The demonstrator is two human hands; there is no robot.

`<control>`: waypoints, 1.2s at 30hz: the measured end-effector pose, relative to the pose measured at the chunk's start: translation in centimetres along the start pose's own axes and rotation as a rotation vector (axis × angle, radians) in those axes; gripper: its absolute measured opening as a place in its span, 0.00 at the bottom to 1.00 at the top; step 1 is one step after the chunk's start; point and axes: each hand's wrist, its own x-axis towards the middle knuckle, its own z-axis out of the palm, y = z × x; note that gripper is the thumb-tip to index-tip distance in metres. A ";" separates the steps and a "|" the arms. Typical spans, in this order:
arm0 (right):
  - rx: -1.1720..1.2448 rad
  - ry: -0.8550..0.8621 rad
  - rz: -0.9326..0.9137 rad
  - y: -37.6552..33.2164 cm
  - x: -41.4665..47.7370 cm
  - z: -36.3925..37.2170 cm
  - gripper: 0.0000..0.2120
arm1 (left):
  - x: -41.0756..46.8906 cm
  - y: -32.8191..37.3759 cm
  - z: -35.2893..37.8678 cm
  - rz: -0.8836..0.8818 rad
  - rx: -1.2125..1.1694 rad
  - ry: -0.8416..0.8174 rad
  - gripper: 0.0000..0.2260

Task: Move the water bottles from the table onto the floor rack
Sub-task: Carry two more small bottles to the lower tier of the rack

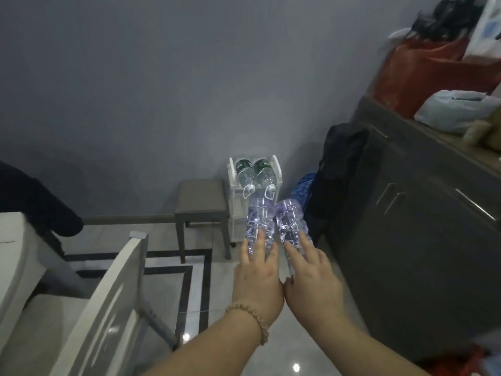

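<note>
The person holds two clear water bottles out in front of the body, one in each hand. The left grip [257,275] is grasping the left clear bottle [259,218] at its lower part, with the fingers laid along and around it. The right grip [311,280] is grasping the right clear bottle [291,221] in the same way. The two hands are touching each other at the thumb side, and the two bottles are side by side and almost parallel, pointing away from the person. Both bottles are in the air above the tiled floor [173,267], just in front of the white floor rack [231,169].

The rack stands against the grey wall [135,90]. On its top level two green-labelled bottles [245,172] lie side by side, with their white caps toward the camera. The far ends of the held bottles are near these caps, but it is not clear whether they touch.

A bead bracelet [254,313] is on the left wrist. A grey stool [200,196] stands just left of the rack. To the right are a blue bag [305,188] and a black backpack [339,169], which leans against a dark counter [420,226] with metal handles. On this counter are a red bag [423,69] and a white plastic bag [455,109], both blurred. A white chair [113,294] is at the lower left.
</note>
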 end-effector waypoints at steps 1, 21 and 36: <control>0.009 -0.017 0.010 0.0 1.5 0.8 0.34 | 1.4 -0.8 0.9 -0.017 -0.020 -0.023 0.31; 0.052 -0.411 -0.205 9.9 31.7 22.2 0.36 | 26.5 -10.5 23.1 -0.496 -0.108 -0.277 0.36; 0.130 -0.079 -0.150 14.4 48.2 52.7 0.35 | 42.4 -28.4 50.8 -0.233 -0.099 -0.068 0.31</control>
